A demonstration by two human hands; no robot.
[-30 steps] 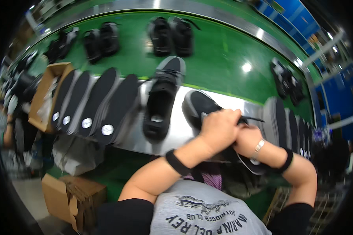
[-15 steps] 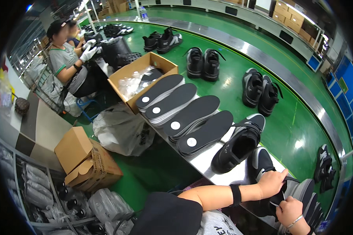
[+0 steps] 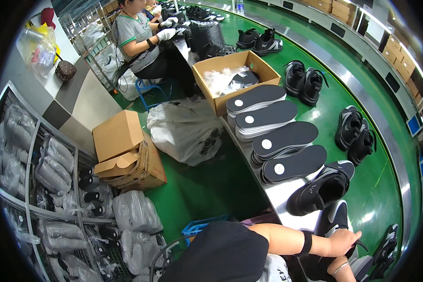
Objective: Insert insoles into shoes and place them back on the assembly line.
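Observation:
A black sneaker (image 3: 335, 219) with a light grey toe edge lies at the bench's near right end. My left hand (image 3: 341, 242), a black band round its wrist, is closed over the shoe's opening, one finger sticking out. Close below, my right hand (image 3: 344, 271), with a bracelet, is at the shoe's heel side; its fingers are mostly hidden. Another black sneaker (image 3: 317, 193) stands just beyond. Farther along the bench lie several stacks of black insoles (image 3: 293, 162) with white round labels. More grey insoles (image 3: 362, 265) show partly beside my hands.
An open carton (image 3: 207, 91) with plastic-wrapped items stands past the insoles. Pairs of black shoes (image 3: 305, 84) rest on the green conveyor (image 3: 315, 115). A co-worker (image 3: 138, 42) in white gloves sits at far left. A floor carton (image 3: 150, 164), plastic bag (image 3: 183, 131) and shelf rack (image 3: 75, 188) are left.
My view has swung left, so the bench and shoes appear farther right. My right hand has dropped toward the lower edge and shows less. My left hand stays at the same shoe.

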